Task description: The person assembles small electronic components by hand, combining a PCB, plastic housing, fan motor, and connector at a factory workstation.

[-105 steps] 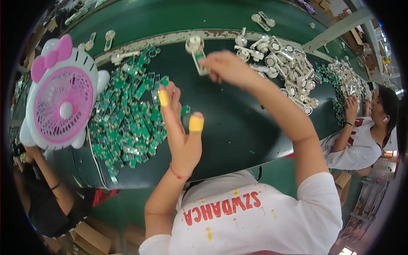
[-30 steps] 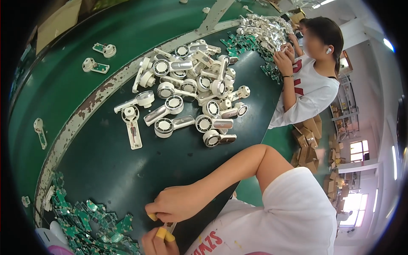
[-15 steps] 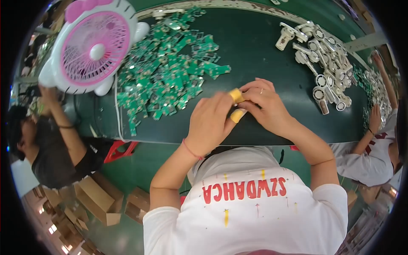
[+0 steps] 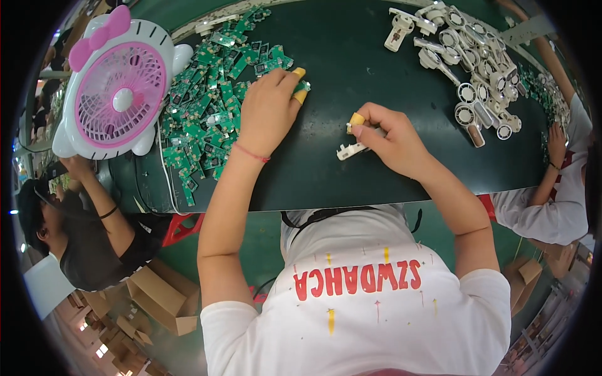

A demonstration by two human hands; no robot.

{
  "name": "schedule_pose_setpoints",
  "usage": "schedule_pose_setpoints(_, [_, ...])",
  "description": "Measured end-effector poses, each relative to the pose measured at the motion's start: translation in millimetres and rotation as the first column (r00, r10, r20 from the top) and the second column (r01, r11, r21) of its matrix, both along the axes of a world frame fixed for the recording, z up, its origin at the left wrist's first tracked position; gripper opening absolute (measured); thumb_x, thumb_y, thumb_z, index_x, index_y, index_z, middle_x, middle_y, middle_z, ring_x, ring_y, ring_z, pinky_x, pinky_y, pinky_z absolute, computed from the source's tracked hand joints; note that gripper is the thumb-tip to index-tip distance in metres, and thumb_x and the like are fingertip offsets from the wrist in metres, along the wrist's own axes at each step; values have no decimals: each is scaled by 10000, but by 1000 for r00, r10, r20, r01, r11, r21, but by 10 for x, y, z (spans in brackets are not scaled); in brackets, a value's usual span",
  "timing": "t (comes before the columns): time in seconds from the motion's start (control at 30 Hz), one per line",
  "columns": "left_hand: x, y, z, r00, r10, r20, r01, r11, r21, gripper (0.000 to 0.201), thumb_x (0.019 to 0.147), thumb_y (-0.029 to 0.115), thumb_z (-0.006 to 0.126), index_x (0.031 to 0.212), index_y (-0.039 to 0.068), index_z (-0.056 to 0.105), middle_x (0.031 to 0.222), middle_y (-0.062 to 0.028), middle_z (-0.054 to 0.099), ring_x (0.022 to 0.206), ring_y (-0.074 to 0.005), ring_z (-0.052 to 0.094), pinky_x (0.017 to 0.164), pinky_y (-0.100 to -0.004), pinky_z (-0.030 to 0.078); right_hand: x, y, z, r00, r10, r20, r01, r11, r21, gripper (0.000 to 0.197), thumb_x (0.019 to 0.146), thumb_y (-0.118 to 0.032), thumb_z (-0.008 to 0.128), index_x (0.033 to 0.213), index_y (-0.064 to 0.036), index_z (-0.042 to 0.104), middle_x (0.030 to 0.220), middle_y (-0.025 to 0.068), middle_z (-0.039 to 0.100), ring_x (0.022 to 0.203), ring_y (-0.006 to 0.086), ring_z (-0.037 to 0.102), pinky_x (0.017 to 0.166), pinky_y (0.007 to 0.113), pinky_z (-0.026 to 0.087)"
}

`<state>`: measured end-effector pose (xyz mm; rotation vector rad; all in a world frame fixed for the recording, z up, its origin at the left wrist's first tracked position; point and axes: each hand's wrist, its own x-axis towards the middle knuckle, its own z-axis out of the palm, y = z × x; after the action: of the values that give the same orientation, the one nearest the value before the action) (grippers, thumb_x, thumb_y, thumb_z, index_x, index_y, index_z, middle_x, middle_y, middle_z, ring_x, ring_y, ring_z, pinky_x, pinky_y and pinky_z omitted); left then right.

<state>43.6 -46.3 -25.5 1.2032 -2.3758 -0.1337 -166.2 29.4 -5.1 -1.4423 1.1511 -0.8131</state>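
Note:
My left hand [image 4: 268, 111], with yellow finger cots on its fingertips, reaches over the right edge of a heap of small green circuit boards [image 4: 210, 94] and pinches one board [image 4: 303, 86] at the heap's edge. My right hand [image 4: 390, 139], also wearing a yellow cot, grips a small white plastic part [image 4: 350, 151] that rests on the dark green table [image 4: 351, 56], a little right of the left hand. The two hands are apart.
A pink and white cat-shaped fan [image 4: 119, 88] stands left of the boards. Several white round-headed plastic parts [image 4: 476, 81] lie at the upper right. One person in a dark shirt [image 4: 84, 238] works at the left, another in white [image 4: 552, 194] at the right. Cardboard boxes [image 4: 157, 294] sit on the floor.
Half a second ago both hands were together near the table's front edge. Now my left hand has reached out to the boards, and my right hand holds the white part alone.

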Motion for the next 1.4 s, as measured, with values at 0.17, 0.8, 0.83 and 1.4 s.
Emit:
schedule_pose_setpoints(0.17, [-21,70,44,998,-21,66,23,999,-40,238,686,53,649,919,67,607,882,-55,583,805,-244,552,714,-346,441,-28,-46,-51,999,-21,34,21,1000,16,183,866,-173,570,866,10,565,766,46,582,697,110,556,635,261,446])
schedule_pose_setpoints(0.8, [-435,824,191,135,538,-832,512,681,524,487,827,-66,460,1296,39,382,984,-25,449,818,-117,549,716,-228,448,181,17,180,938,-233,256,188,964,186,163,865,-165,550,875,-3,550,714,0,566,632,35,490,521,204,384])
schedule_pose_setpoints(0.83, [-431,843,184,146,526,-838,528,674,516,504,819,-91,454,1300,34,375,983,-26,446,846,-131,561,747,-239,458,175,9,181,926,-251,283,199,959,199,169,865,-167,549,880,2,550,730,5,573,648,37,498,538,203,390])
schedule_pose_setpoints(1.4, [-309,797,214,532,311,-787,355,762,541,229,835,-45,448,1024,-1,569,795,-56,568,673,-122,558,610,-235,446,196,106,240,946,-130,296,85,983,160,131,862,-131,548,837,-3,556,703,-18,514,645,35,435,562,189,346])
